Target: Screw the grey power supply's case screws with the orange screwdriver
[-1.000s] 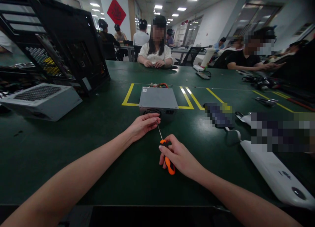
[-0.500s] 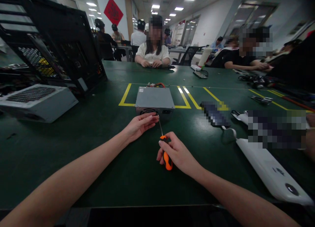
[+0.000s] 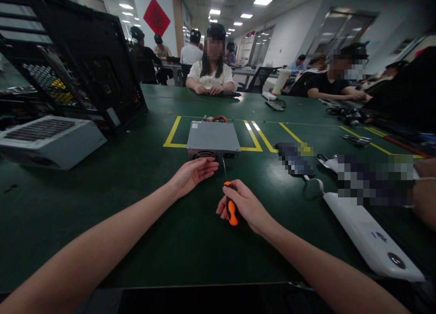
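In the middle of the green table stands a grey computer power supply (image 3: 214,136), its fan and socket side facing me and a bundle of coloured wires behind it. My right hand (image 3: 245,204) is closed around the orange and black handle of a screwdriver (image 3: 232,209). The screwdriver's thin shaft points up and away, its tip close to the power supply's front near the socket; whether it touches I cannot tell. My left hand (image 3: 195,175) lies just in front of the fan, palm turned inward, fingers stretched out with nothing visible in them.
On the left are a second power supply (image 3: 54,139) and a black computer case (image 3: 85,64). To the right lie a white power bank (image 3: 371,237), a dark phone-like device (image 3: 294,159) and metal tweezers-like tools (image 3: 356,140). A person (image 3: 211,73) sits opposite. Yellow tape (image 3: 173,131) marks the table.
The screwdriver tip has moved from my left fingertips forward to the power supply's front. My left fingers have straightened away from the tip. My right hand has shifted slightly forward.
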Demonstrator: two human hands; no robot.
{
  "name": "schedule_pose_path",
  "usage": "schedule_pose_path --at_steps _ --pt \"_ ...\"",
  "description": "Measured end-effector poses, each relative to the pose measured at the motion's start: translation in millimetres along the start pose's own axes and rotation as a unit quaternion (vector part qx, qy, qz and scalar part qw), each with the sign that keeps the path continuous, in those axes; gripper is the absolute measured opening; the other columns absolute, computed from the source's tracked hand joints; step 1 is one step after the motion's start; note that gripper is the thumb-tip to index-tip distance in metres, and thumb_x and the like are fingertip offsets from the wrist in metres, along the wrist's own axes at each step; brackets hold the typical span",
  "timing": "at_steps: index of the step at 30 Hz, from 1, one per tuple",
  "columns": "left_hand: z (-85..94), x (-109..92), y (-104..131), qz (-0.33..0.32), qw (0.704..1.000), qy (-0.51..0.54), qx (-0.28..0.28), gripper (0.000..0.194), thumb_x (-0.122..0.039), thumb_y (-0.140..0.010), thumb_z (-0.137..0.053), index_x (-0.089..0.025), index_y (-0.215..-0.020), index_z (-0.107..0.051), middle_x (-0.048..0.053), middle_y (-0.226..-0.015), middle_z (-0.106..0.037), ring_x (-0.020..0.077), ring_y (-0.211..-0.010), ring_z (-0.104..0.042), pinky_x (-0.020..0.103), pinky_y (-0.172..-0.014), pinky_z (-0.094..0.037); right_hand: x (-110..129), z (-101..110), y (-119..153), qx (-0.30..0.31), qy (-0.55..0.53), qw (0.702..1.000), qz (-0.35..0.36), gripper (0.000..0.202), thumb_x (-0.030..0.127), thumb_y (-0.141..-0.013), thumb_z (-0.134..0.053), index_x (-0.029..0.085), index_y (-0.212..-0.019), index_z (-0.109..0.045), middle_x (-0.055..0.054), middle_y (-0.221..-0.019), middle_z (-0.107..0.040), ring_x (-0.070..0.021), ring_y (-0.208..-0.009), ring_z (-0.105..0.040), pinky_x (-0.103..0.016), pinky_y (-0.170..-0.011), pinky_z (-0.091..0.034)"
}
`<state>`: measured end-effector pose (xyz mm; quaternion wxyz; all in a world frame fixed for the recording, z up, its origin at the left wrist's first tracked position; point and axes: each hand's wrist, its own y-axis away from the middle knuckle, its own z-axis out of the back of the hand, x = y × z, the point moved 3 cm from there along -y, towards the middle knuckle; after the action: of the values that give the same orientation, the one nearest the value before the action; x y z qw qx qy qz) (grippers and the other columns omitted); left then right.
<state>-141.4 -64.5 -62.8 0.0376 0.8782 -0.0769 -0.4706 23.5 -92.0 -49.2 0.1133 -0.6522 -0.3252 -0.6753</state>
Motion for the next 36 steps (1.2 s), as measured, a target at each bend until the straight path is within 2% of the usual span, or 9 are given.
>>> schedule_pose_path --at_steps 10,16,19,21,24,27,29,31,36 --pt "-0.4 0.8 -0.7 -0.002 1.0 -0.002 -0.003 0.021 -0.017 -0.086 -0.048 -0.011 -0.1 -0.063 0.011 -0.096 -0.068 0.0164 -0.091 -0.064 0.028 -0.084 -0.048 0.0 1.2 -2.6 -0.02 -0.009 1.0 0.003 0.013 0.032 -0.09 -0.039 0.019 -0.089 -0.036 -0.001 -0.058 -0.065 -0.0111 -0.045 -0.058 -0.018 -0.042 -0.041" --pt "-1.4 0.4 0.3 -0.013 1.0 -0.021 -0.002 0.02 -0.016 -0.083 -0.053 -0.012 -0.099 -0.063 0.01 -0.095 -0.067 0.0163 -0.09 -0.063 0.028 -0.083 -0.048 0.4 2.5 -2.0 -0.026 -0.017 0.999 0.013 0.017 0.036 -0.088 -0.042 0.02 -0.091 -0.04 0.001 -0.058 -0.063 -0.0105 -0.047 -0.057 -0.02 -0.047 -0.043" --pt "-2.3 1.3 1.3 -0.037 0.997 -0.066 -0.003 0.02 -0.018 -0.08 -0.056 -0.013 -0.098 -0.062 0.009 -0.094 -0.067 0.0167 -0.09 -0.062 0.029 -0.081 -0.048 1.7 4.7 -0.6 -0.056 -0.008 0.998 0.016 0.02 0.04 -0.087 -0.041 0.02 -0.09 -0.041 0.003 -0.055 -0.058 -0.0092 -0.044 -0.052 -0.02 -0.045 -0.04" --pt "-3.4 0.8 3.5 -0.08 0.986 -0.147 -0.01 0.02 -0.022 -0.08 -0.057 -0.014 -0.097 -0.061 0.008 -0.091 -0.066 0.017 -0.089 -0.061 0.029 -0.078 -0.047 2.1 8.0 0.1 -0.085 -0.003 0.996 0.028 0.021 0.041 -0.087 -0.039 0.02 -0.089 -0.041 0.006 -0.054 -0.052 -0.0075 -0.04 -0.046 -0.019 -0.042 -0.034" --pt "-7.5 -2.5 10.4 -0.175 0.927 -0.331 -0.024 0.02 -0.027 -0.081 -0.054 -0.016 -0.097 -0.06 0.006 -0.087 -0.065 0.0174 -0.084 -0.06 0.029 -0.074 -0.046 2.3 16.1 1.3 -0.117 0.025 0.991 0.066 0.016 0.035 -0.085 -0.038 0.021 -0.093 -0.038 0.008 -0.06 -0.046 -0.0052 -0.038 -0.038 -0.019 -0.039 -0.028" --pt "-14.4 -7.1 19.3 -0.274 0.821 -0.499 -0.027 0.02 -0.024 -0.084 -0.048 -0.019 -0.099 -0.06 0.005 -0.09 -0.063 0.0182 -0.086 -0.058 0.033 -0.08 -0.043 7.1 26.5 5.3 -0.154 0.141 0.97 0.128 0.019 0.028 -0.082 -0.043 0.022 -0.098 -0.035 0.004 -0.076 -0.05 -0.0063 -0.047 -0.045 -0.021 -0.045 -0.035" --pt "-18.4 -10.1 23.7 -0.331 0.749 -0.574 -0.018 0.021 -0.021 -0.085 -0.045 -0.021 -0.1 -0.06 0.006 -0.094 -0.062 0.0195 -0.092 -0.055 0.035 -0.085 -0.041 14.0 31.8 9.9 -0.178 0.238 0.94 0.164 0.02 0.026 -0.081 -0.047 0.021 -0.098 -0.037 0.0 -0.085 -0.053 -0.0103 -0.061 -0.053 -0.025 -0.055 -0.042" --pt "-20.3 -13.8 25.6 -0.374 0.691 -0.618 -0.02 0.023 -0.019 -0.083 -0.045 -0.022 -0.1 -0.06 0.007 -0.102 -0.059 0.0217 -0.102 -0.051 0.038 -0.092 -0.038 23.0 34.9 15.3 -0.205 0.322 0.904 0.193 0.016 0.026 -0.081 -0.048 0.02 -0.095 -0.043 -0.004 -0.09 -0.053 -0.0142 -0.071 -0.055 -0.03 -0.063 -0.045" --pt "-18.4 -23.2 21.8 -0.425 0.596 -0.679 -0.058 0.029 -0.014 -0.079 -0.049 -0.022 -0.104 -0.06 0.008 -0.136 -0.039 0.0284 -0.13 -0.028 0.049 -0.107 -0.016 41.5 30.4 28.5 -0.245 0.461 0.799 0.299 0.019 0.019 -0.082 -0.043 0.018 -0.095 -0.057 -0.009 -0.098 -0.05 -0.0163 -0.076 -0.057 -0.033 -0.065 -0.048"
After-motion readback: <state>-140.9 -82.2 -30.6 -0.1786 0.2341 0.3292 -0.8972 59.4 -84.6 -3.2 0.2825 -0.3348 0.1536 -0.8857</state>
